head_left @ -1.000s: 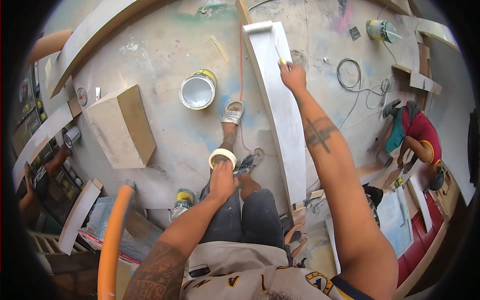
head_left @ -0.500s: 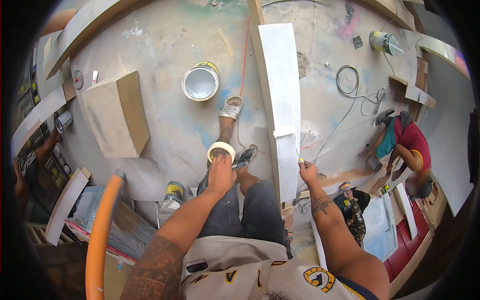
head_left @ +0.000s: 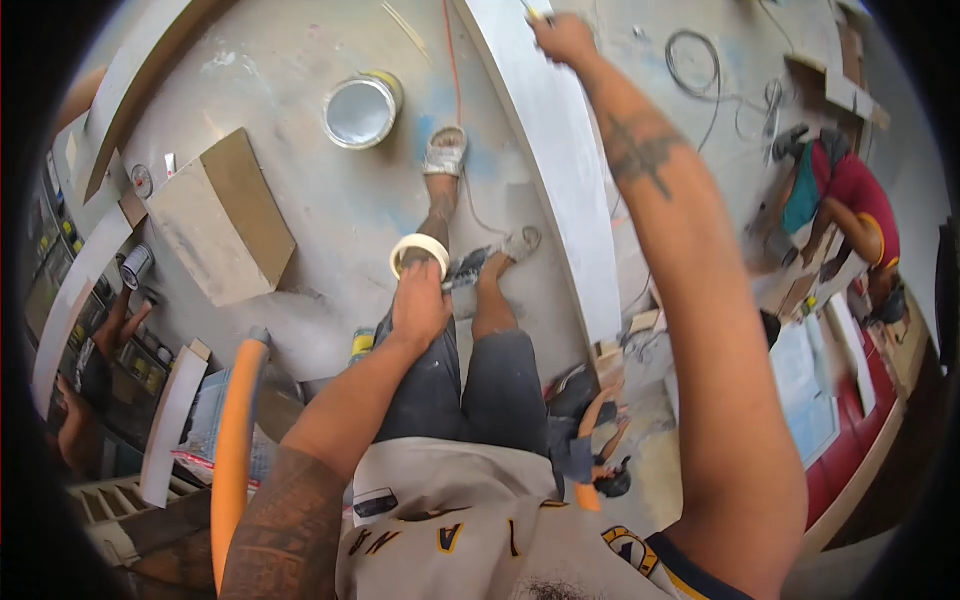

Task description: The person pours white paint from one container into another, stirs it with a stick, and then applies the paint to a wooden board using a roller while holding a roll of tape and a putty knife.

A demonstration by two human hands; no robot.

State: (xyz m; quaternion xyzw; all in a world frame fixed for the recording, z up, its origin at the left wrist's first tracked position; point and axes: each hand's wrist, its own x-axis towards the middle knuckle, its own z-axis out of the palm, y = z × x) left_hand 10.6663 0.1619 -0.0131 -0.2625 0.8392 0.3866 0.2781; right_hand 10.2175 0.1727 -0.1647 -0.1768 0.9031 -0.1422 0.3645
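Note:
My left hand (head_left: pixel 420 305) rests on my left knee and grips a cream-coloured tape roll (head_left: pixel 418 252) from behind. My right arm is stretched far forward. My right hand (head_left: pixel 565 40) is at the upper part of a long white curved board (head_left: pixel 565 170), closed on a thin tool with a yellow end (head_left: pixel 535 12), mostly cut off by the frame's top edge. The board runs from the top of the view down to the right of my legs. My feet in sandals (head_left: pixel 445 150) are on the floor far below.
An open paint can (head_left: pixel 360 108) and a wooden box (head_left: pixel 225 215) stand on the stained floor. An orange pipe (head_left: pixel 235 440) rises at my left. A person in a red shirt (head_left: pixel 850 200) crouches at right. Coiled cable (head_left: pixel 690 60) lies beyond the board.
My right hand, low on the board half a second ago, has swept back up to its far end. The left hand stays on the tape roll. The view has shifted down.

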